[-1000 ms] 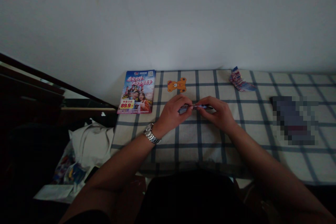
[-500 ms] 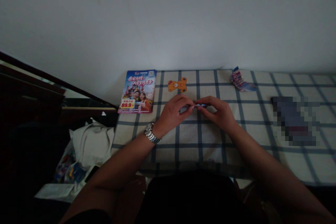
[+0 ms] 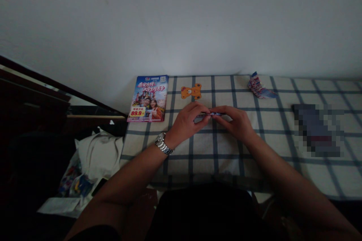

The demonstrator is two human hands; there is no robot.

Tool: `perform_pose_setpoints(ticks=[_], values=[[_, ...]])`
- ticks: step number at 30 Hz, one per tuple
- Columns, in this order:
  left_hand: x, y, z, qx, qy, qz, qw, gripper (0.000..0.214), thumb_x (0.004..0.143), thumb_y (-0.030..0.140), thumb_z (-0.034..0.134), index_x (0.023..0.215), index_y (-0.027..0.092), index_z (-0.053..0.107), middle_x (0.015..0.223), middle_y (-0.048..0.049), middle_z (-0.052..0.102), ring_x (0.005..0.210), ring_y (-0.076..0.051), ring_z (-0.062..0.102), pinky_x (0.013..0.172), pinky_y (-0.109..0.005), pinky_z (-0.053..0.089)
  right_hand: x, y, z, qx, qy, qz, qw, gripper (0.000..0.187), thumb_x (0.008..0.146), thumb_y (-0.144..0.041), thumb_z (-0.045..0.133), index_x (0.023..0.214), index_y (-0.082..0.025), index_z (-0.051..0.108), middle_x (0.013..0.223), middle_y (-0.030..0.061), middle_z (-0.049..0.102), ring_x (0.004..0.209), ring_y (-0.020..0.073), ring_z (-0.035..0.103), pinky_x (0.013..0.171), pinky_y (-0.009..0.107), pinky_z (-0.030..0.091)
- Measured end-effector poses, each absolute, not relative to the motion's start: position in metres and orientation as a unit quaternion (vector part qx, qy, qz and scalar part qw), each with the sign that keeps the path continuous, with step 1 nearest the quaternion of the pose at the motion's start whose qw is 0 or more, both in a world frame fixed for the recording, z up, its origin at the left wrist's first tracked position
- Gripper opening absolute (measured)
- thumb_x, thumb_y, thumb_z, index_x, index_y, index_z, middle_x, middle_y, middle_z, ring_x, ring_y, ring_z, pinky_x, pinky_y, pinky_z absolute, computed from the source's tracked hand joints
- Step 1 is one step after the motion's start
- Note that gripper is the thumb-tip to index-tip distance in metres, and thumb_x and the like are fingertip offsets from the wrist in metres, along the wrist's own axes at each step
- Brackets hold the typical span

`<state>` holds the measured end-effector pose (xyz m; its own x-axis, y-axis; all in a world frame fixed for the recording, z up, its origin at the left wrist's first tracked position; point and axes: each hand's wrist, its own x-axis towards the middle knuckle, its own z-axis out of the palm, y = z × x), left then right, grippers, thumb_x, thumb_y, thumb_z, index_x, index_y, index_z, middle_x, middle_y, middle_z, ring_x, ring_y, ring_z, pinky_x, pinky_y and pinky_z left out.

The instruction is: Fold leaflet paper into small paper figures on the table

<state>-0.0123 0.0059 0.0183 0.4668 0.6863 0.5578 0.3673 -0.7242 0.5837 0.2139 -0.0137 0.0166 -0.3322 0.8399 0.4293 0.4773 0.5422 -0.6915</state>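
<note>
Between my two hands is a thin, narrow strip of folded printed paper (image 3: 216, 113), held level above the checked cloth. My left hand (image 3: 190, 119), with a metal watch on its wrist, pinches the strip near its middle and left part. From the other side, the thumb and fingers of my right hand (image 3: 236, 121) pinch it too, and the fingertips of both hands almost meet. Much of the paper is hidden behind the fingers. An orange teddy bear picture (image 3: 191, 91) lies just beyond my left hand. To its left sits a stack of colourful printed flyers (image 3: 148, 98).
A blue and white checked cloth (image 3: 203, 147) covers the surface, which meets a pale wall (image 3: 198, 22). Crumpled, pleated printed paper (image 3: 258, 86) lies at the back right. A pixelated dark flat object (image 3: 316, 130) is further right. White bags (image 3: 98, 150) stand low at the left.
Both hands stay in nearly the same place on the folded paper. The fingers have shifted slightly, the right ones a little lower.
</note>
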Motion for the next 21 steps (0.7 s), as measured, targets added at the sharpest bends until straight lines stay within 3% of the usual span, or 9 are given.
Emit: perform_pose_setpoints(ticks=[21], values=[[-0.0136,0.0072,0.0202,0.842,0.293,0.417,0.179,0.002,0.101,0.021,0.066,0.1,0.021,0.067,0.096,-0.0015,0.068,0.092,-0.014,0.066,0.083,-0.028,0.056,0.2168,-0.0136,0.0182,-0.414,-0.77,0.265,0.407,0.019,0.098,-0.032,0.072,0.114,-0.025,0.08,0.109,0.0054,0.083,0.098,0.0224,0.079,0.09,0.036,0.064]])
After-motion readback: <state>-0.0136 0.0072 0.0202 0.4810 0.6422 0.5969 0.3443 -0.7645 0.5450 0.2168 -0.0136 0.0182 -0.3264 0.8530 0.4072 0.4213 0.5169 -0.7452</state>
